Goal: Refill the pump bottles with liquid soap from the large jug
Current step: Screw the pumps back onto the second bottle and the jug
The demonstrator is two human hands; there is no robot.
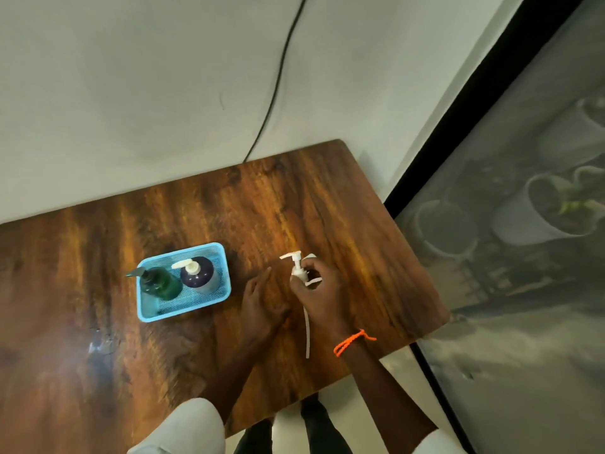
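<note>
My right hand (322,290) grips a white pump head (297,265), lifted off its bottle, with its long dip tube (307,332) trailing toward me over the table. My left hand (260,298) lies flat on the wood just left of it, fingers apart, holding nothing. A blue mesh tray (209,298) stands further left. Inside it are a green bottle with a dark pump (160,281) and a dark blue bottle with a white pump (198,273), both upright. No large jug is in view.
The wooden table (163,371) meets a white wall at the back, where a black cable (278,80) hangs down. The table's right edge ends beside a dark-framed glass panel (507,257) with plant pots behind it.
</note>
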